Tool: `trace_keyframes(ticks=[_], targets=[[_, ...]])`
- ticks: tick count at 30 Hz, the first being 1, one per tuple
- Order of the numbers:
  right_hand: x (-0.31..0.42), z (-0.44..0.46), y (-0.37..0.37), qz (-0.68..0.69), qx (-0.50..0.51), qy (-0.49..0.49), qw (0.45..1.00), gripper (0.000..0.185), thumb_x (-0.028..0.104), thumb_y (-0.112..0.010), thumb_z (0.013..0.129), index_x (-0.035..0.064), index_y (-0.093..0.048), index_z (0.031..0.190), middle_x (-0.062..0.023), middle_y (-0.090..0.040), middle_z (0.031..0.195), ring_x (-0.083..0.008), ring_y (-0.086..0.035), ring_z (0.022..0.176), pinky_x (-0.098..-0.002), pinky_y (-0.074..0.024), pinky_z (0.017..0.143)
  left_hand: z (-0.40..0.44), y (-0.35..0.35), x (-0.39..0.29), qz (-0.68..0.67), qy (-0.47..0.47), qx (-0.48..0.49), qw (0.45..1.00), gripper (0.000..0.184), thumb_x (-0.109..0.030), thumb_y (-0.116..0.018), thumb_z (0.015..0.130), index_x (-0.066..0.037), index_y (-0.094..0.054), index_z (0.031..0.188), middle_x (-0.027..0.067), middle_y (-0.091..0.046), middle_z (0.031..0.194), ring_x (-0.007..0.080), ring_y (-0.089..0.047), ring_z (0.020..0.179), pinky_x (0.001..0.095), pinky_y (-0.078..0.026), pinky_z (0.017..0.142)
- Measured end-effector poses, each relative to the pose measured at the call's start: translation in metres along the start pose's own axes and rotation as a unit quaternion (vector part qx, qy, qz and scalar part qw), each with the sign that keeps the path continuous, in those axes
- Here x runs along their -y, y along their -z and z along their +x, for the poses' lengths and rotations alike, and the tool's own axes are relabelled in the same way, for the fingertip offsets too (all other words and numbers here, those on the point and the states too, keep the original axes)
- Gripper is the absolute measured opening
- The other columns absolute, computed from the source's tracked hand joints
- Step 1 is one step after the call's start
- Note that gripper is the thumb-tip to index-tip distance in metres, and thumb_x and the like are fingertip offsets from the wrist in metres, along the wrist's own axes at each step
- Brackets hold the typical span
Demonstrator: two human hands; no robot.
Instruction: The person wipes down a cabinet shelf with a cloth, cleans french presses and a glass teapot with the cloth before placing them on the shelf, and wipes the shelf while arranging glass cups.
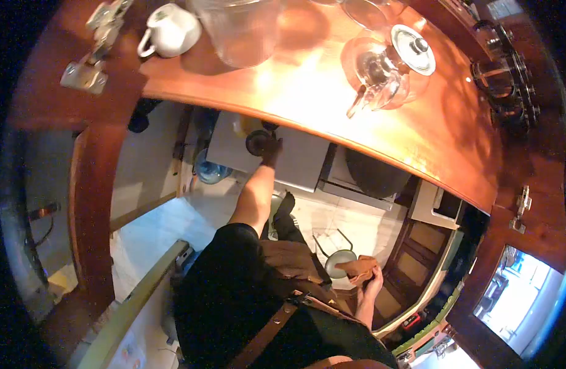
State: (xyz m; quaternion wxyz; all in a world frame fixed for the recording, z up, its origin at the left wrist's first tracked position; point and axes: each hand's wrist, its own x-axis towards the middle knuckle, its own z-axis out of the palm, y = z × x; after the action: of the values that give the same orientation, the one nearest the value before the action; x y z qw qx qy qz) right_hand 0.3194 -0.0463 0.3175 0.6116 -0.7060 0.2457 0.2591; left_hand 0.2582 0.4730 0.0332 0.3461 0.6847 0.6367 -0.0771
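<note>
Below the wooden shelf, my left hand (271, 149) reaches down to a dark round object (256, 142) above a white surface (301, 157). Its fingers are in shadow, and I cannot make out their grip. Lower right, my right hand (371, 283) has its fingers wrapped round an orange-brown cloth (357, 268), held in front of a round stool seat (339, 263). A yellowish item (241, 128) lies beside the dark object.
Overhead, the wooden shelf (283, 111) bears a white jug (172, 31), a clear container (243, 31) and a glass teapot (381, 74) with its lid (413, 49). A blue water bottle (210, 168) stands at left. Open cabinet doors flank both sides.
</note>
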Motion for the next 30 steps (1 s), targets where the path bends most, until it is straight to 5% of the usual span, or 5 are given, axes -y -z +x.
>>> trace_keyframes(ticks=[9, 15, 23, 27, 30], targets=[[-0.059, -0.021, 0.039, 0.081, -0.056, -0.048, 0.994, 0.032, 0.021, -0.047, 0.09, 0.0085, -0.057, 0.118, -0.0109, -0.062, 0.094, -0.0303, -0.062, 0.062, -0.05, -0.0566, 0.05, 0.026, 0.017, -0.033, 0.028, -0.156, 0.004, 0.987, 0.032, -0.032, -0.058, 0.097, -0.007, -0.065, 0.115, 0.0213, -0.069, 0.095, 0.0355, -0.066, 0.095, 0.0445, -0.052, 0.083], [-0.016, -0.029, -0.031, 0.072, -0.005, -0.036, 0.997, 0.042, 0.019, -0.052, 0.091, -0.0001, -0.059, 0.128, -0.0123, -0.06, 0.131, -0.0287, -0.055, 0.124, -0.0428, -0.0436, 0.106, -0.054, 0.049, -0.055, -0.108, -0.357, 0.05, 0.927, 0.035, -0.037, -0.058, 0.097, -0.009, -0.066, 0.117, 0.024, -0.068, 0.095, 0.0405, -0.064, 0.098, 0.0472, -0.051, 0.084], [0.072, -0.035, -0.11, 0.136, 0.106, 0.08, 0.982, 0.036, 0.014, -0.052, 0.092, -0.0012, -0.06, 0.124, -0.0114, -0.061, 0.121, -0.0243, -0.06, 0.111, -0.0381, -0.0489, 0.099, -0.255, 0.138, -0.049, -0.279, -0.474, 0.041, 0.834, 0.03, -0.029, -0.061, 0.099, 0.0, -0.057, 0.103, 0.0128, -0.054, 0.081, 0.0292, -0.051, 0.074, 0.0418, -0.044, 0.072], [0.172, -0.099, -0.156, 0.024, 0.223, 0.31, 0.924, 0.031, 0.004, -0.049, 0.092, 0.0012, -0.067, 0.117, -0.0104, -0.064, 0.119, -0.0238, -0.061, 0.109, -0.0374, -0.0489, 0.097, -0.338, 0.199, -0.043, -0.353, -0.415, 0.151, 0.824, 0.026, -0.023, -0.059, 0.099, 0.0, -0.052, 0.089, 0.0013, -0.041, 0.071, 0.0107, -0.038, 0.068, 0.0302, -0.035, 0.06], [0.205, -0.125, -0.178, -0.229, 0.2, 0.617, 0.725, 0.038, -0.001, -0.058, 0.081, 0.0071, -0.069, 0.116, -0.0119, -0.064, 0.121, -0.0321, -0.058, 0.11, -0.0422, -0.0457, 0.099, -0.376, 0.239, -0.048, -0.34, -0.413, 0.169, 0.828, 0.027, -0.02, -0.058, 0.098, -0.001, -0.05, 0.081, 0.0004, -0.037, 0.066, 0.0091, -0.035, 0.064, 0.0301, -0.031, 0.056]])
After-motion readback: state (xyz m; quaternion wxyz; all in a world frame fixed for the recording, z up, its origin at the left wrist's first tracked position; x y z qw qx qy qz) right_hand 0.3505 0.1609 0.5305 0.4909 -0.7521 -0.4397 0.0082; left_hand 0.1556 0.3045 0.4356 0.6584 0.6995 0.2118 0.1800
